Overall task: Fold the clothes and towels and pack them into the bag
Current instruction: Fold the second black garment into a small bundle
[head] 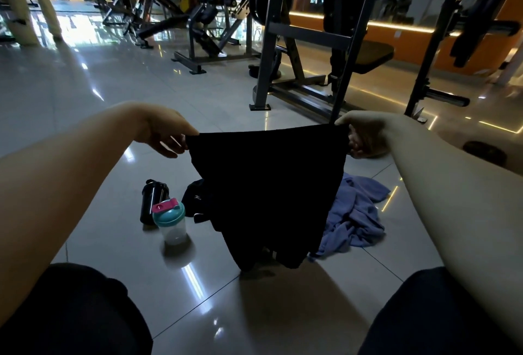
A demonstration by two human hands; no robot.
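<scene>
the person's dark-clad knees frame the bottom of the view. above them the left hand (167, 136) and right hand (360, 138) each pinch a top corner of the black shorts (266, 184), stretched taut over the tiled floor (85, 94). light, limp cloth, i'd say; the waistband corners look the surest hold. a blue towel (356, 213) lies crumpled behind.

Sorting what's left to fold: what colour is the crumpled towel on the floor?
Light blue-purple towel, clearest in the head view.

The held black garment (268, 184) hides part of the blue towel (353, 213).
</scene>
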